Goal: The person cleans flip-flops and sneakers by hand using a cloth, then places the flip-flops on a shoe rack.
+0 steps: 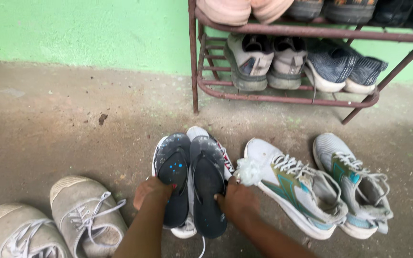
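At the lower middle of the frame, the left hand (151,190) grips one dark insole (174,184), fingers curled around its edge, while the right hand (235,198) closes on the other insole (208,186) — both lie on top of a pair of white shoes (187,229) on the concrete floor (72,119). White trainers (295,191) sit just right; grey shoes (87,215) lower left — a metal rack (283,98) above.

A bare concrete floor (72,119) carries 2 grey lace-up shoes (58,222) at the left, 2 white shoes topped with dark insoles (192,184) in the middle, and 2 white-and-teal sneakers (321,188) at the right. A rusty metal shoe rack (283,98) stands behind, against the green wall.
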